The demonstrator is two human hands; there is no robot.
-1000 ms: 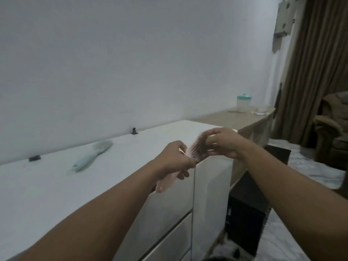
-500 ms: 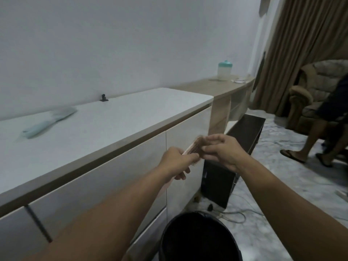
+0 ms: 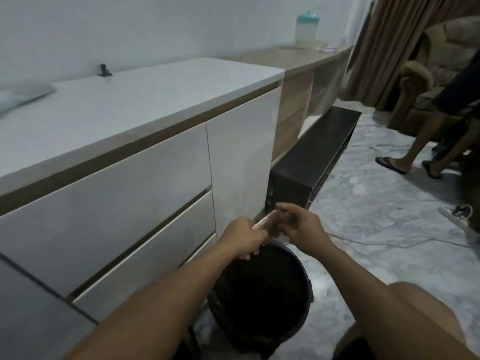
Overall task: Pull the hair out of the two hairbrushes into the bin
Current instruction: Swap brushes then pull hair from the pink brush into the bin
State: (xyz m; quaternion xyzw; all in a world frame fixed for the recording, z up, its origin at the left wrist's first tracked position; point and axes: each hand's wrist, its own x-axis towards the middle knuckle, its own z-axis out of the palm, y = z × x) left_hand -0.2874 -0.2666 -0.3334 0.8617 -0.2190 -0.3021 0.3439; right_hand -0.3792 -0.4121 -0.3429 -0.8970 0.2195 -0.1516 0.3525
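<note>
Step 1 of 2: left hand (image 3: 242,236) grips brush (image 3: 267,222) over bin (image 3: 302,266); right hand (image 3: 302,229) pinches hair; next, pull free and drop it in

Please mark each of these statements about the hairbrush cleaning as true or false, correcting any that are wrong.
1. The pink hairbrush is held in the left hand. True.
2. The hands hold the brush over the white cabinet top. False: they are low, by the far rim of the black bin on the floor.
3. The right hand is at the brush head. True.
4. The second, light blue hairbrush lies in the bin. False: it lies on the white cabinet top.
5. The bin stands on the cabinet. False: it stands on the floor in front of it.
</note>
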